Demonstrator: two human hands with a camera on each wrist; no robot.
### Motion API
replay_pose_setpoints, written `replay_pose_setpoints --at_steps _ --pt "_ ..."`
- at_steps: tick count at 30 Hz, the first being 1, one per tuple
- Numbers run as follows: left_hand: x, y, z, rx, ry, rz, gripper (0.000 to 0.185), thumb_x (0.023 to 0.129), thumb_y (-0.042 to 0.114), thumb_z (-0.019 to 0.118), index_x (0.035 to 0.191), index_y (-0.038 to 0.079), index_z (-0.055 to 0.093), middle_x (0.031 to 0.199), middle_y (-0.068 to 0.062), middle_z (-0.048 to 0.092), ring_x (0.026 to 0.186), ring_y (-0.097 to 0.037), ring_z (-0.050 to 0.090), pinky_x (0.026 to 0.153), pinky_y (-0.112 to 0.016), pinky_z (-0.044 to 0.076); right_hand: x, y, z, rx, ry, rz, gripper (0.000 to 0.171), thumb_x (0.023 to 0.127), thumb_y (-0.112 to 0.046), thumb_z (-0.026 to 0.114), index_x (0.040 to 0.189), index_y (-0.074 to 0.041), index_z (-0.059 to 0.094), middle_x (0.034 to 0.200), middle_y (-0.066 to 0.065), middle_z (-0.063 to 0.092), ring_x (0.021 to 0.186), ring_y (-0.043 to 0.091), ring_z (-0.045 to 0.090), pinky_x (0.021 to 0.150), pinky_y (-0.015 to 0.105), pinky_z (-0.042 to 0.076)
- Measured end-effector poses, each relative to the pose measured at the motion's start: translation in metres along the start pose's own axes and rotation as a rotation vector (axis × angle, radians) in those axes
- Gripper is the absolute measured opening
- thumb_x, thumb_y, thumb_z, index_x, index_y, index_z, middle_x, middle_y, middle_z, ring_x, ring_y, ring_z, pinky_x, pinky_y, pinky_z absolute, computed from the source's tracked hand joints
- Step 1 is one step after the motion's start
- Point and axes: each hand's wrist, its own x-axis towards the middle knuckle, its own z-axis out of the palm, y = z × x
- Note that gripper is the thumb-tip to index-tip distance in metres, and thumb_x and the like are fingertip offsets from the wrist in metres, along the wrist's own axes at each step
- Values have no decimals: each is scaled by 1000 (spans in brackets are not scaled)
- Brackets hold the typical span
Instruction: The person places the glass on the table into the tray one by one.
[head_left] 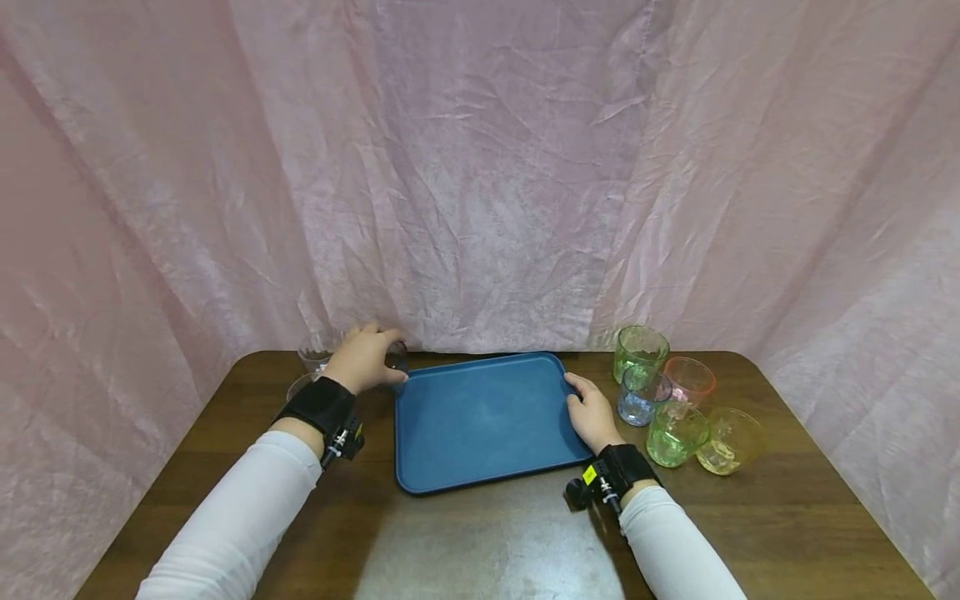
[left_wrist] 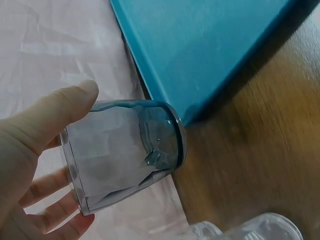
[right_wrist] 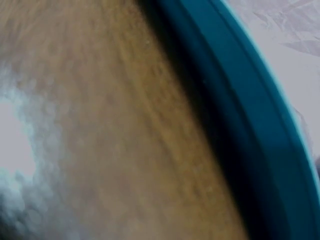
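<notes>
Pink cloth behind a brown worktop (head_left: 480,533).
Left hand (head_left: 365,357) grips a grey glass (left_wrist: 122,152) (it may slip); right hand (head_left: 592,414) rests relaxed on the blue tray (head_left: 480,417).

We wear long white sleeves (head_left: 240,508) and black wrist straps (head_left: 321,406), each carrying a small camera mount with a yellow tag (head_left: 590,475).
</notes>
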Motion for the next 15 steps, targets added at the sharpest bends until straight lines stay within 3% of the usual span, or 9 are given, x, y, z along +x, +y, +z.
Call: replay_pose_setpoints --at_steps 5,15 --pt "-1 13 2 -9 -14 29 70 79 36 88 138 8 62 133 -25 57 127 -50 48 101 -62 48 0 3 1 -3 10 -9 50 97 6 36 146 8 47 151 29 43 138 44 43 115 55 37" --pt "0 34 5 -23 -67 62 71 82 40 85 141 10 59 136 -23 55 128 -47 48 101 -58 49 2 3 0 13 17 -18 51 96 7 36 145 8 48 151 28 44 139 43 43 116 53 36"
